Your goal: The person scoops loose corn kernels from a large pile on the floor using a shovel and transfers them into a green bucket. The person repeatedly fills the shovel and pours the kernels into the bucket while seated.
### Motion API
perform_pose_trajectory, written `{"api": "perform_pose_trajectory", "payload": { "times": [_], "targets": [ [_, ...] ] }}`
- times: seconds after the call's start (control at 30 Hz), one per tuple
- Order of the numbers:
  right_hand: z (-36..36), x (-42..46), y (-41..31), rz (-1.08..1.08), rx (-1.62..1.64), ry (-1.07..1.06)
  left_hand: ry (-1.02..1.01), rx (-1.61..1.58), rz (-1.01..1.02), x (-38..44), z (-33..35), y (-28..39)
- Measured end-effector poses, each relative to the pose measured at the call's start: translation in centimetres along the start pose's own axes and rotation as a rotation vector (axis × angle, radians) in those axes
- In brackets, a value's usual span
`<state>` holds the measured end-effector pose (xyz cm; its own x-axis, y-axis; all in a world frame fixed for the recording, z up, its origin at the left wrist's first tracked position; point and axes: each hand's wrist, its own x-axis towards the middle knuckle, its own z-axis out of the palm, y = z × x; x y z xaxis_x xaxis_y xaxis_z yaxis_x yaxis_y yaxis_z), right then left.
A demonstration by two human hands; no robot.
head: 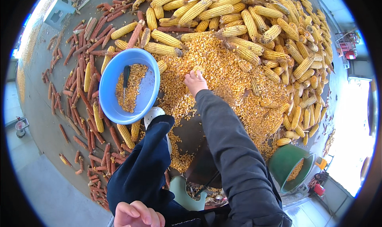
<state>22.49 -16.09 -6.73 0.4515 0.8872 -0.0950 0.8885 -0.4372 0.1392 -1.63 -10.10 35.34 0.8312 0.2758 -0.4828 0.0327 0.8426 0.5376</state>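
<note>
My right hand (197,83) reaches over a heap of loose corn kernels (206,55). Its fingers close on a short piece of yellow corn ear (198,68), partly hidden by the hand. My left hand (138,214) is low in the picture near my lap, fingers loosely bent, with nothing visible in it; the bottom edge cuts it off. A blue plastic basin (152,83) stands left of the heap, tilted, beside my white shoe (153,115). Kernels (134,91) lie in the basin, with a dark-handled screwdriver (126,77) on top of them.
Whole yellow corn ears (222,10) are piled behind and to the right. Bare reddish cobs (82,92) lie scattered at left. A green bucket (279,164) with kernels inside lies tipped at right. A pale plastic stool (56,12) stands at the upper left.
</note>
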Motion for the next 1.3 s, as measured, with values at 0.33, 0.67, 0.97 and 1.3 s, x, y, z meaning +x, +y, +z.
{"api": "perform_pose_trajectory", "payload": {
  "times": [0.33, 0.67, 0.97, 1.3],
  "targets": [
    [-10.9, -4.1, 17.3, 0.812, 0.238, -0.123, -0.015, -0.047, -0.009, -0.7, -0.5, 0.8],
    [-0.2, -11.7, 14.2, 0.840, 0.497, -0.586, -0.041, -0.028, -0.064, -0.3, 0.4, 0.1],
    [-0.5, -10.9, 5.3, 0.795, 0.204, -0.234, -0.015, 0.022, -0.028, -0.4, 0.1, -0.8],
    [-18.4, -0.2, -8.6, 0.613, 1.884, 0.229, -0.149, 0.057, -0.081, -1.8, 1.2, -1.7]
  ]
}}
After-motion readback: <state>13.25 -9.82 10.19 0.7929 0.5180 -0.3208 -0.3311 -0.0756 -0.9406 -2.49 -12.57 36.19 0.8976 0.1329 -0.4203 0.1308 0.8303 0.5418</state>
